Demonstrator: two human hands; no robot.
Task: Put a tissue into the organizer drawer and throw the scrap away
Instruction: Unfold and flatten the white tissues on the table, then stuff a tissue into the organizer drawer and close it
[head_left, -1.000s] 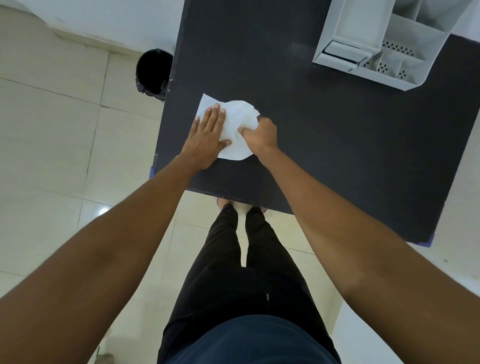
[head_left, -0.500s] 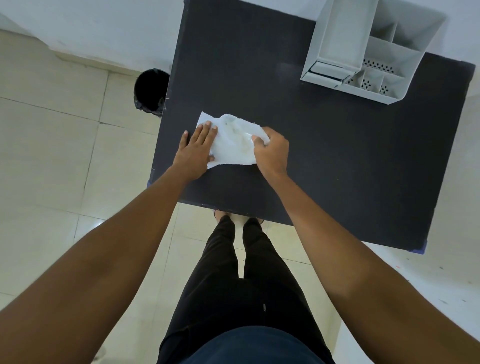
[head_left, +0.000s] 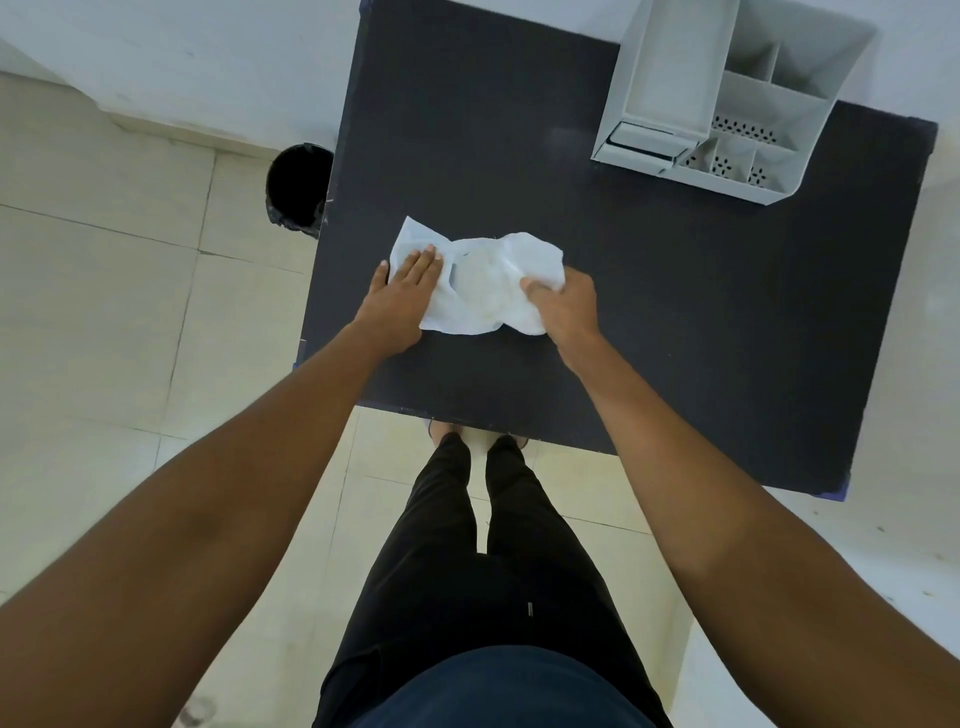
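Bin (head_left: 298, 189) on floor, left of worktop (head_left: 649, 312). Left hand (head_left: 402, 299) flat, fingers together, pinning tissue (head_left: 483, 283) left end. Tissue lies near front-left edge, long axis left-right. Right hand (head_left: 566, 306) pinches right end. Organizer (head_left: 727, 98) far back right, nearer right hand.

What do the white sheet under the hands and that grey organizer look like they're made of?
The white sheet looks like thin tissue or paper: matte, creased, bunching where the right hand pinches it. The organizer seems to be moulded plastic: smooth pale grey walls, with perforated compartment floors. It stands on a table with a dark, matte top.
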